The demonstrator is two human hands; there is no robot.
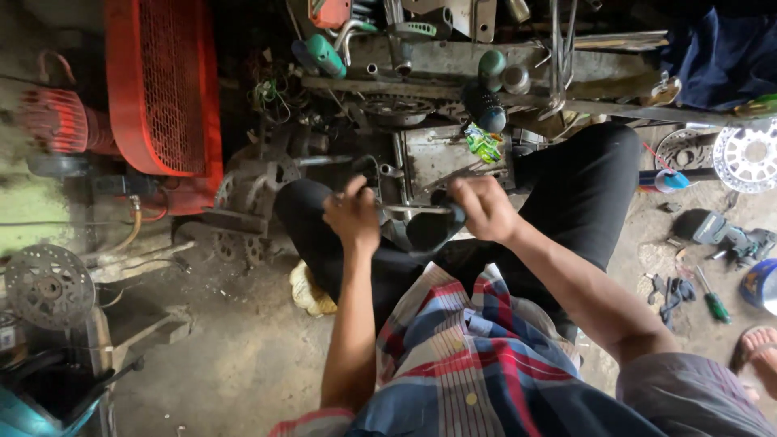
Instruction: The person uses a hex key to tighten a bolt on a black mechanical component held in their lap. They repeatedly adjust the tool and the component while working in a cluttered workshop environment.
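Note:
I sit with my knees apart in black trousers over a dirt floor. My left hand is closed around one end of a bent metal part, and my right hand grips its dark far end. The part hangs between my knees, just in front of a worn metal box on the ground. A small green packet lies on the box's far edge. What the part is exactly I cannot tell.
A red machine with a mesh guard stands at left. Sprockets and a brake disc lie around. Tools with green handles crowd a bench at top. A screwdriver lies at right, near a sandalled foot.

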